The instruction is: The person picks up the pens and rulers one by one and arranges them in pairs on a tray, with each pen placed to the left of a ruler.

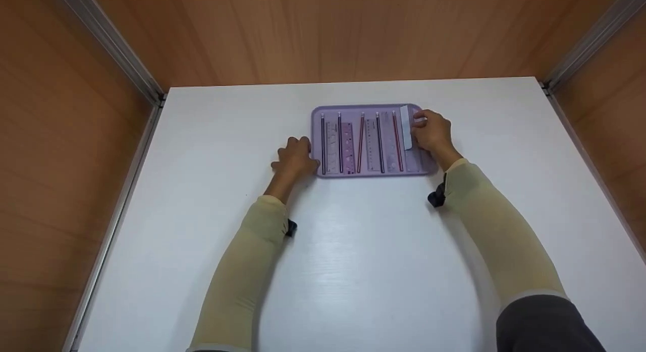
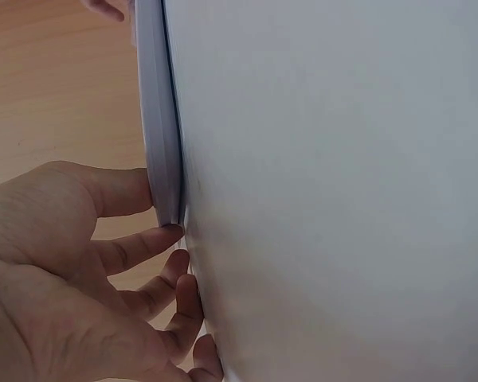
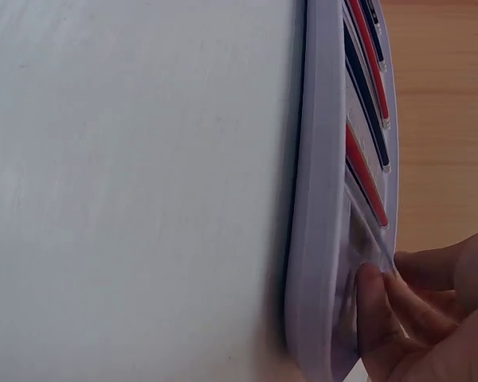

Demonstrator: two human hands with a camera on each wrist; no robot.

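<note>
Your left hand point(image 1: 295, 158) rests with loosely bent fingers against the tray point(image 1: 370, 172) edge, mid-counter point(image 1: 353, 271) — keep it braced. Your right hand point(image 1: 429, 132) pinches a clear ruler point(image 1: 405, 121) at the tray's right end — lower it flat, beside the pencils point(image 1: 396, 140).

White table point(image 1: 353, 271); wooden walls point(image 1: 313, 34) around; metal corner strips point(image 1: 108, 44).

Bare table point(image 1: 353, 266) around tray point(image 1: 371, 173); wooden walls point(image 1: 65, 140) close three sides

Bright, even light w/ soft shadows; wrist views blurry.
</note>
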